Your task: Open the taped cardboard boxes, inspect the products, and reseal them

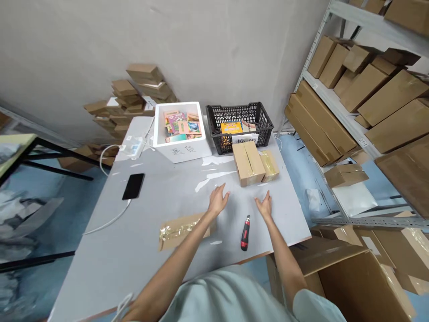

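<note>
My left hand (219,200) hovers over the middle of the grey table, fingers apart and holding nothing. To its right, my right hand (264,205) is also open, with thumb and forefinger spread. Just beyond both hands are a taped cardboard box (248,163) and a smaller box (269,165) with yellowish tape, side by side. Between my forearms lies a red and black utility knife (246,233). A flat taped cardboard package (177,231) rests under my left forearm, which hides part of it.
At the back stand a white foam box (181,152) of colourful packets and a black plastic crate (223,145). A phone (133,186) with a cable lies left. Shelving (348,123) with cartons lines the right; an open carton (348,277) stands by the table's right corner.
</note>
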Tool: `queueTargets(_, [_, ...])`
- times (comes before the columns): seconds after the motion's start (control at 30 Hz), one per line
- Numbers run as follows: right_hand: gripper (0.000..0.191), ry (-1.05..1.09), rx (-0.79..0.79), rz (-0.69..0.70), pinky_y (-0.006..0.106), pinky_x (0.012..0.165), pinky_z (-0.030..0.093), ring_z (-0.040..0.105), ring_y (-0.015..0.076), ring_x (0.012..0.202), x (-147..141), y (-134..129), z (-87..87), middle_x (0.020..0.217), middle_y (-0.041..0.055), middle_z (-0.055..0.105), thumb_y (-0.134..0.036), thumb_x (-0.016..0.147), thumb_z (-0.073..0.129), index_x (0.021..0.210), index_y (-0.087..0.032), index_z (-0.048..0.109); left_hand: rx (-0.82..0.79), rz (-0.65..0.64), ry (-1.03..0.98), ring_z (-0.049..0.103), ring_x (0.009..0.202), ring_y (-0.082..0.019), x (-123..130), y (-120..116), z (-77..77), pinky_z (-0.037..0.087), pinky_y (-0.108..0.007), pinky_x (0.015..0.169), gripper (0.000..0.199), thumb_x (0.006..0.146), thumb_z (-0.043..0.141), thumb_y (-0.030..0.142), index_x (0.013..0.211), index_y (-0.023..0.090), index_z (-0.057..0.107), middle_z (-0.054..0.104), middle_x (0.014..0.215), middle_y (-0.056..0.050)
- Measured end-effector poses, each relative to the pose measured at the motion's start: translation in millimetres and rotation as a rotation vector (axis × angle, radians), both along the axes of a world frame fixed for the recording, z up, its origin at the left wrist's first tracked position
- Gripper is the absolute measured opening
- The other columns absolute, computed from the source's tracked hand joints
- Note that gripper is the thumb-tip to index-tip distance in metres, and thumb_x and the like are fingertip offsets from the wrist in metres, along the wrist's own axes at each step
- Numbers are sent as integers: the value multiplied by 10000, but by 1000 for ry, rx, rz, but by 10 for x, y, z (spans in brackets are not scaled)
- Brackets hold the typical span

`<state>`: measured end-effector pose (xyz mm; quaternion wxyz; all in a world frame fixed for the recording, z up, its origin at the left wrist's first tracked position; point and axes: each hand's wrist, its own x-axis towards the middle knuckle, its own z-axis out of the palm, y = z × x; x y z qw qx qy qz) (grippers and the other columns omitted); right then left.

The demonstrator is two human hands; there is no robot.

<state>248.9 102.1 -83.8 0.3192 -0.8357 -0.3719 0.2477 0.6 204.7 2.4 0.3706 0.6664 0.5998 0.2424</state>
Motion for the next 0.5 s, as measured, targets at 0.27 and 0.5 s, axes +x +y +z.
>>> queueTargets(0.27, [1004, 65, -306, 107, 541, 1217, 581, 678, 481, 1490, -1265, -1259, -293, 1541, 249, 662, -345, 857, 808, 1772, -175, 432, 241, 276, 196, 277, 1788, -490, -1760, -954, -99, 200, -707, 1461, 751, 1023, 644, 567, 1680, 206, 588, 516, 1802, -232])
queueTargets(0.5, [459, 137, -126, 247, 478, 1081, 622, 773, 378, 1175, -1393, -1065, 27, 1122, 156, 796, -310, 896, 659, 1313, -128, 716, 25, 384, 23, 372, 1751, -487, -2420, -1112, -269, 279, -630, 1459, 1088, 950, 772, 639, 1788, 47, 410, 405, 1842, -335])
